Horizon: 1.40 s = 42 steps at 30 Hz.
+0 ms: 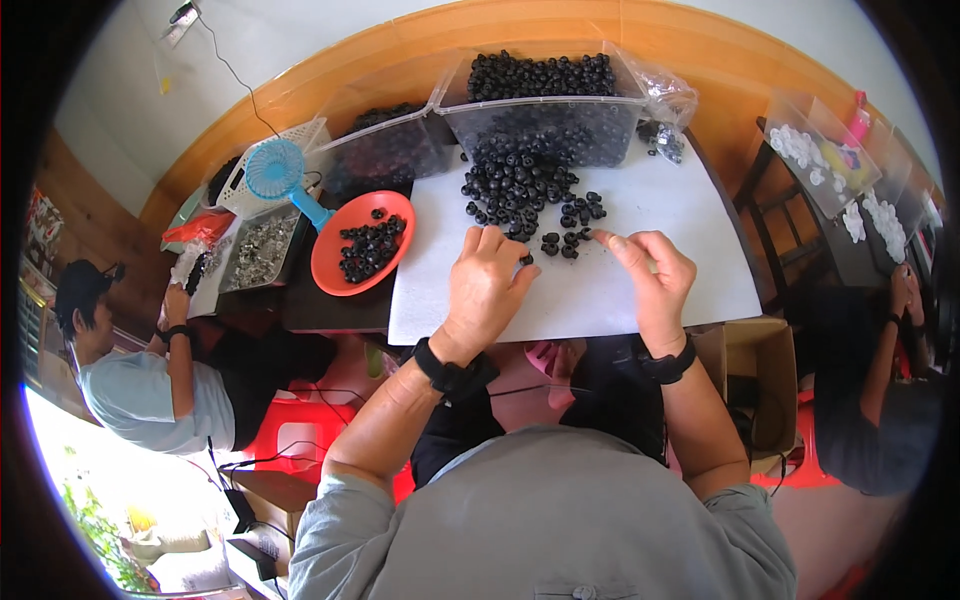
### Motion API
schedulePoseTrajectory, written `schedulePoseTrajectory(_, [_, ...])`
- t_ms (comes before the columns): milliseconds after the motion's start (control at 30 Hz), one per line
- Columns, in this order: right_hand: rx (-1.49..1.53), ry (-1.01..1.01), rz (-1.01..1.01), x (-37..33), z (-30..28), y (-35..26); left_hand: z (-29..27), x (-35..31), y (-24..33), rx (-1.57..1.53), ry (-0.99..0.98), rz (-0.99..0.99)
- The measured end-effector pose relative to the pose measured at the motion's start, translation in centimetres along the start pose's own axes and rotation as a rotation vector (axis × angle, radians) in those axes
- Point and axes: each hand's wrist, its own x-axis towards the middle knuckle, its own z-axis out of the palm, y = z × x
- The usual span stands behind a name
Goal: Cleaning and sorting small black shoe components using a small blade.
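Observation:
My left hand is closed over the white sheet, with a small round black part pinched at its fingertips. To its right, my right hand has a finger stretched out toward a small cluster of black parts; the tip reaches the cluster's right edge. Its other fingers are curled, and nothing shows in its grasp. Just beyond both hands a larger heap of the same black parts spreads out from the clear plastic bin.
An orange-red plate holding black parts lies left of the sheet, beside a blue handheld fan. A second clear bin and a plastic bag flank the main bin. People work at left and right; a cardboard box stands below.

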Motion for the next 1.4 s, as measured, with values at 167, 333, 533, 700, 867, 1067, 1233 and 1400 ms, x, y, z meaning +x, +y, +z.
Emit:
schedulePoseTrajectory(167, [-0.187,-0.06,-0.248,-0.2,0.1,0.1,1.1,0.7,-0.5,0.219,-0.026,0.097])
schedulePoseTrajectory(333, [-0.197,-0.051,-0.269,-0.4,-0.2,0.5,-0.6,0.3,0.7,0.161,-0.097,0.195])
schedulePoseTrajectory(533, [-0.198,-0.071,-0.301,-0.3,0.1,0.2,-1.8,-1.2,-0.4,-0.075,-0.047,0.095])
schedulePoseTrajectory(700, [-0.214,-0.08,-0.306,-0.4,0.1,0.3,-0.8,-1.1,0.6,0.01,-0.009,-0.021])
schedulePoseTrajectory(867, [-0.226,-0.096,-0.333,-0.4,0.0,0.5,-1.4,-1.7,0.1,0.05,-0.058,0.039])
schedulePoseTrajectory(1067, [-0.267,-0.122,-0.371,-0.4,0.1,0.4,-2.4,-2.3,0.9,-0.108,0.086,-0.037])
schedulePoseTrajectory(1233, [-0.285,-0.148,-0.355,-0.5,0.3,0.3,-0.9,-2.4,0.7,0.043,0.046,-0.086])
schedulePoseTrajectory(1400, [-0.338,-0.189,-0.389,-0.5,0.3,0.3,-1.1,-2.9,0.3,0.102,0.079,-0.056])
